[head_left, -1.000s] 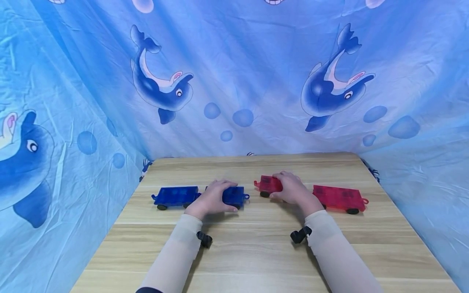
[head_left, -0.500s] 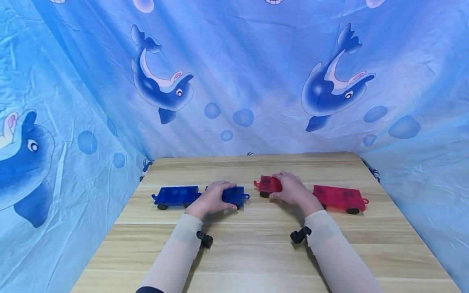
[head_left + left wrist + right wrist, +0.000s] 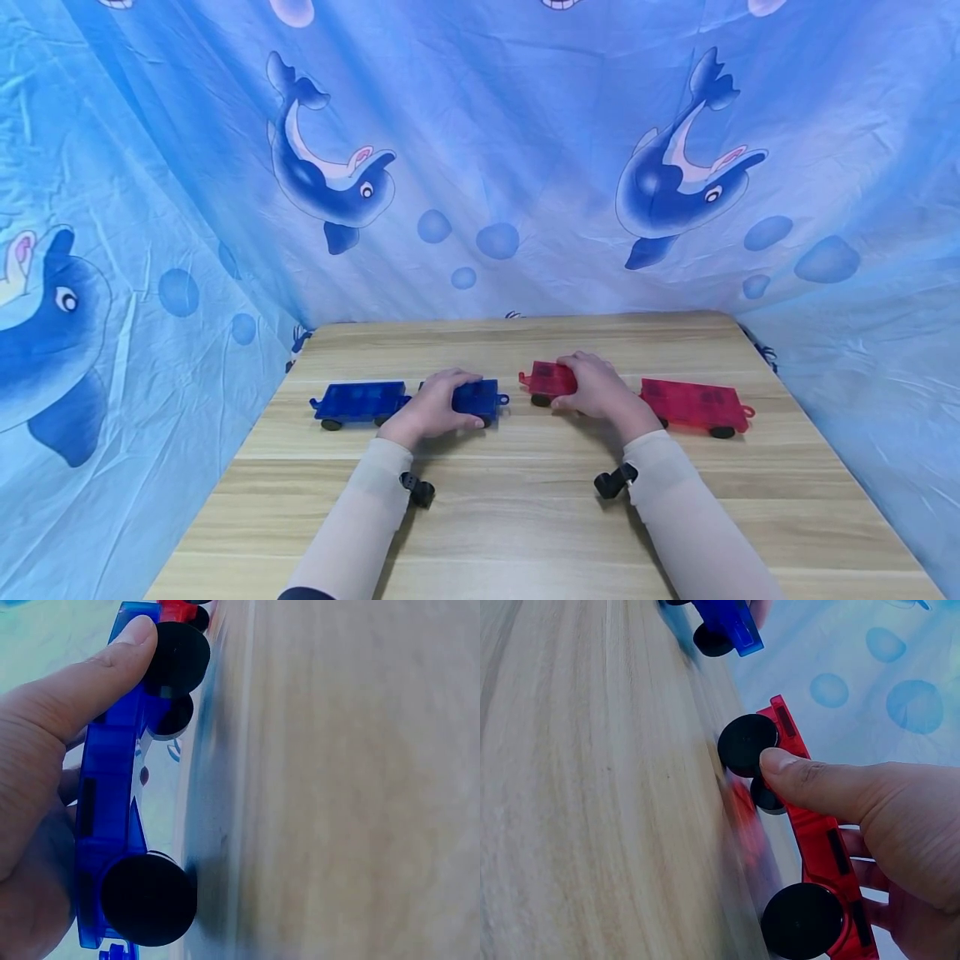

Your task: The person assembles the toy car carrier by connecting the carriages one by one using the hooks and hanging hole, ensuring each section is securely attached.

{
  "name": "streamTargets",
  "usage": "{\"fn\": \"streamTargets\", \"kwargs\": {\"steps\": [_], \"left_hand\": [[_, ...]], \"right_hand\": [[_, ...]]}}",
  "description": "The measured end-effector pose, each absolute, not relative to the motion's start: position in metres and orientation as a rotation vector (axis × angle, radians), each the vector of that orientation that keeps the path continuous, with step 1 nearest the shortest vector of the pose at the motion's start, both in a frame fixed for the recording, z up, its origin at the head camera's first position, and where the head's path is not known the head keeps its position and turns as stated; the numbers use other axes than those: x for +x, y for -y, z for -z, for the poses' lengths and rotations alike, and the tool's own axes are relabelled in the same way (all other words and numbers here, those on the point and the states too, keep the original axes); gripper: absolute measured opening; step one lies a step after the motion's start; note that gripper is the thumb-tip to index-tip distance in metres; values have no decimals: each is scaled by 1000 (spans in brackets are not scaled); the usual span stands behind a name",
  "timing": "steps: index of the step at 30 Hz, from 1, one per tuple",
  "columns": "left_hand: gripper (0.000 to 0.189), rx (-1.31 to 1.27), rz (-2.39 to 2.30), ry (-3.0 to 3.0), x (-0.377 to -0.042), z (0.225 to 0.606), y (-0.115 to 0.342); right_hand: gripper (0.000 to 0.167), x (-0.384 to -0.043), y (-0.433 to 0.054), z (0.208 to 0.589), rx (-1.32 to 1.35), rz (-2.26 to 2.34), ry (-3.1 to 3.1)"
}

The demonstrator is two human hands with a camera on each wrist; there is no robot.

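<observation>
In the head view my left hand grips a translucent blue toy train car, thumb on the near side and fingers over the top. In the left wrist view that thumb presses beside a black wheel. A second blue car stands directly behind it on the left, end to end. My right hand holds a red toy train car in the same way, its hook pointing left. Another red car stands just to its right. A small gap separates the blue ring from the red hook.
All the cars are on a light wooden table. A blue dolphin-print curtain hangs behind the table and along both sides. A small black camera is strapped to each wrist.
The left hand and its blue car have shifted very slightly left and away. The red car's hooked end has dipped a trace; otherwise the right hand stays in place.
</observation>
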State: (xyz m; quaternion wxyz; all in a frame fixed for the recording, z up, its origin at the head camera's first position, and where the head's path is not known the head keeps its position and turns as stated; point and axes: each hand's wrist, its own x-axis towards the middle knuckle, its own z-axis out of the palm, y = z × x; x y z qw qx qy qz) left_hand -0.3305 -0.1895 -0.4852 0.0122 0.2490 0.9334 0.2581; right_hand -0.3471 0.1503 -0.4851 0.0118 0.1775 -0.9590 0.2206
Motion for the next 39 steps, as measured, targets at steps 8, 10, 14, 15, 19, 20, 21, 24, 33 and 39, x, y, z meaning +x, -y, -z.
{"fn": "streamTargets", "kwargs": {"steps": [8, 10, 14, 15, 19, 20, 21, 24, 33, 39], "left_hand": [[86, 760, -851, -2905, -329, 483, 191], [86, 755, -849, -2912, -330, 484, 191], [86, 748, -850, -2924, -332, 486, 192], [86, 746, -850, -2926, -332, 486, 192], [85, 719, -855, -2928, -331, 485, 191], [85, 714, -857, -2928, -331, 485, 192], [85, 707, -861, -2926, -331, 484, 192], [84, 698, -873, -2920, -330, 483, 192], [85, 690, -865, -2935, -330, 483, 194], [85, 687, -875, -2941, -330, 483, 194]], "right_hand": [[92, -346, -149, 485, 569, -695, 2989], [91, -345, -148, 485, 577, -707, 2989], [89, -344, -146, 484, 595, -723, 2986], [88, -344, -146, 484, 601, -726, 2984], [86, -343, -142, 483, 623, -738, 2987], [86, -343, -141, 482, 625, -745, 2990], [86, -342, -140, 482, 627, -753, 2992], [87, -339, -137, 480, 637, -771, 2995], [89, -336, -129, 481, 703, -737, 3000], [86, -335, -125, 481, 720, -725, 2987]]}}
